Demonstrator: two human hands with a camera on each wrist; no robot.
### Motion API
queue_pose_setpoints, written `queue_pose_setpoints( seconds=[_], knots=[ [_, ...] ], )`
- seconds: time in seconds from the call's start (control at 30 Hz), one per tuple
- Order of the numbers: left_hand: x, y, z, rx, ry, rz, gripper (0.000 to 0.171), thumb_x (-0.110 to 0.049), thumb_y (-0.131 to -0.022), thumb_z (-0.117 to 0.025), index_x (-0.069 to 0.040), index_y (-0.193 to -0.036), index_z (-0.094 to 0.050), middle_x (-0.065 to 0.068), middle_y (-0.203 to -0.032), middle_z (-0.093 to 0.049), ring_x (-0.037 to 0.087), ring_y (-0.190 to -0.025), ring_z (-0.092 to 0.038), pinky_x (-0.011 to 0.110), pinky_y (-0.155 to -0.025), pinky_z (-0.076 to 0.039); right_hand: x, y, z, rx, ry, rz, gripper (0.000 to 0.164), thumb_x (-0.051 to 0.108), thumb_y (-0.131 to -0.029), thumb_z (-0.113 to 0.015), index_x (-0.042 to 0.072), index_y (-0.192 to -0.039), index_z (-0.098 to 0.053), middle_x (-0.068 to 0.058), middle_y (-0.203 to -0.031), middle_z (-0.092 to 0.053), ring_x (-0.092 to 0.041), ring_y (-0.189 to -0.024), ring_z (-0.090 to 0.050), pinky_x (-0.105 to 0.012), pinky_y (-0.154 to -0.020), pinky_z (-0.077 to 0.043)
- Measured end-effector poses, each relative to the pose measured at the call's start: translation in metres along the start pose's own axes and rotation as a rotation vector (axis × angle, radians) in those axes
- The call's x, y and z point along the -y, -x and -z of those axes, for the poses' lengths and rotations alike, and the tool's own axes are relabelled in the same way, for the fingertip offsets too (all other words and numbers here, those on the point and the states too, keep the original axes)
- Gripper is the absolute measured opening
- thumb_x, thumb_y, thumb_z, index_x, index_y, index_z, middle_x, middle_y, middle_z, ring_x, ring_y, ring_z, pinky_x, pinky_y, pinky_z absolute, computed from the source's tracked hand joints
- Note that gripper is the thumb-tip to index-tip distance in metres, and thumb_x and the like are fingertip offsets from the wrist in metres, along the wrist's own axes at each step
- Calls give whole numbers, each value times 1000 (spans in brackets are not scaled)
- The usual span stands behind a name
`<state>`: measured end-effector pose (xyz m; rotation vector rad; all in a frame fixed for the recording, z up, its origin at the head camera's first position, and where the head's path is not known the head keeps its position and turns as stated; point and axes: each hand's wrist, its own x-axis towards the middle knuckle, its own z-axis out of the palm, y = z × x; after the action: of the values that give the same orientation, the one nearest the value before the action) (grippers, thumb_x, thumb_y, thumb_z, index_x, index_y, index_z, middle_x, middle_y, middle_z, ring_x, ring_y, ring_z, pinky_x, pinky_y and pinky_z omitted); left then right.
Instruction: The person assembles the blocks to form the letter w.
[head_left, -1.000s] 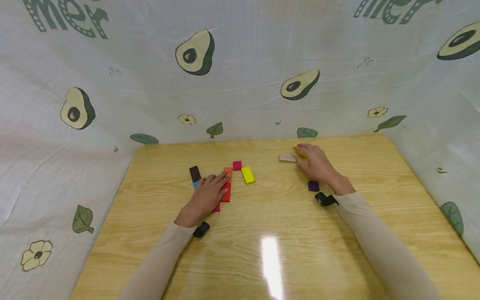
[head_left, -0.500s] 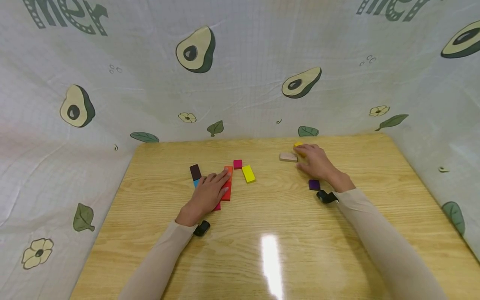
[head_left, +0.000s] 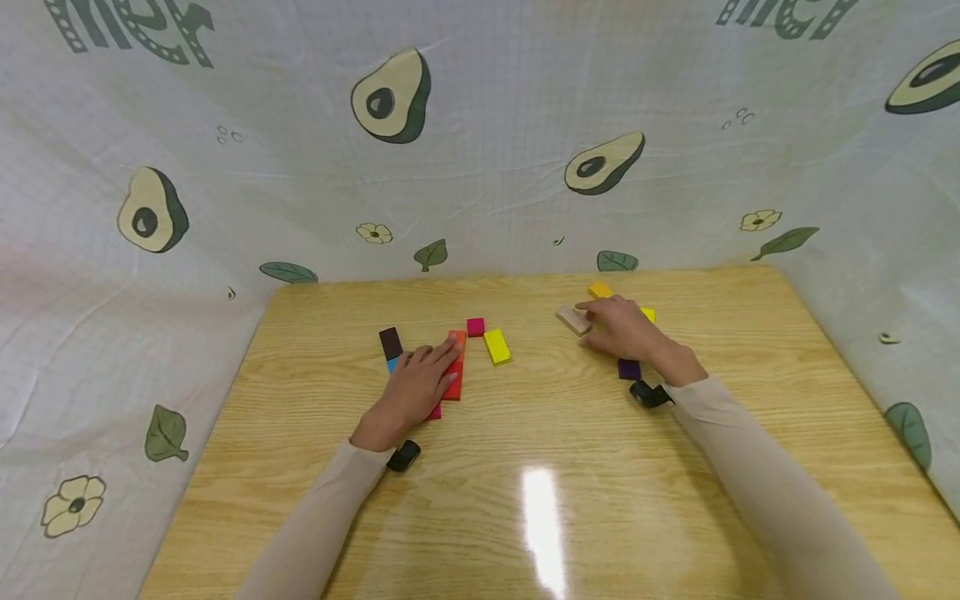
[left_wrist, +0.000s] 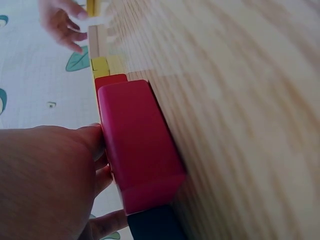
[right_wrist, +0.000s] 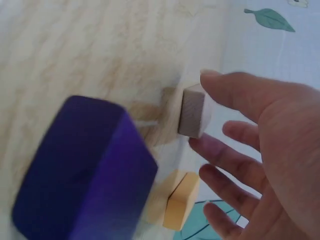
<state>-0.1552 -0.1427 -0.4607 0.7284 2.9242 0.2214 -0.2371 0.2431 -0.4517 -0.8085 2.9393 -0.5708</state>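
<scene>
My right hand (head_left: 622, 329) pinches a plain wooden block (head_left: 573, 319) between thumb and fingers, and the block lies slantwise on the table. In the right wrist view the thumb and a finger meet opposite edges of this wooden block (right_wrist: 192, 114). My left hand (head_left: 411, 392) rests on a group of coloured blocks, its fingers reaching over an orange-red block (head_left: 458, 343) and a red block (head_left: 453, 382). A pink block (left_wrist: 137, 135) fills the middle of the left wrist view, beside a dark block (left_wrist: 155, 223). The palm hides part of the group.
Around my right hand lie an orange-yellow block (head_left: 599, 290), a yellow block (head_left: 648, 314) and a purple block (head_left: 629, 369). A crimson square block (head_left: 476, 327) and another yellow block (head_left: 497, 347) lie mid-table. Dark brown (head_left: 390, 342) and blue (head_left: 392, 365) blocks flank my left hand.
My right hand has left the orange-yellow block and moved slightly left and nearer to the wooden block, which has turned slantwise. A yellow block now shows behind it. My left hand stays put.
</scene>
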Motion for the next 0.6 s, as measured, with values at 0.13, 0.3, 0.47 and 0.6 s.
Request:
queue_pose_setpoints(
  seconds=[0.13, 0.3, 0.47, 0.6],
  knots=[
    [-1, 0, 1, 0, 1, 1, 55, -30, -114, -50, -9, -164, -41, 10, -171, -35, 38, -146, -43, 59, -117, -35, 1, -4, 1, 50, -7, 37, 61, 7, -94, -77, -6, -150, -55, -29, -151, -54, -52, -137, -51, -71, -108, -41],
    [0, 0, 0, 3, -1, -1, 55, -30, -114, -50, -9, -164, -41, 10, -171, -35, 39, -146, -43, 60, -117, -35, 0, -12, -1, 142, -59, 69, 66, -10, -94, -57, -5, -158, -45, -26, -165, -38, -51, -152, -32, -68, -120, -28],
    [0, -1, 0, -1, 0, 2, 55, -30, -114, -50, -10, -164, -42, 9, -171, -35, 38, -146, -44, 60, -117, -36, -1, -16, -2, 146, -66, 108, 60, -9, -96, -59, -7, -155, -49, -27, -159, -48, -51, -148, -39, -66, -119, -31],
    [0, -1, 1, -2, -6, 4, 55, -30, -113, -51, -10, -164, -42, 8, -171, -36, 37, -145, -45, 59, -116, -36, -3, -16, -3, 111, -42, 128, 57, 4, -97, -75, -6, -150, -55, -26, -150, -56, -49, -138, -49, -63, -114, -39]
  ],
)
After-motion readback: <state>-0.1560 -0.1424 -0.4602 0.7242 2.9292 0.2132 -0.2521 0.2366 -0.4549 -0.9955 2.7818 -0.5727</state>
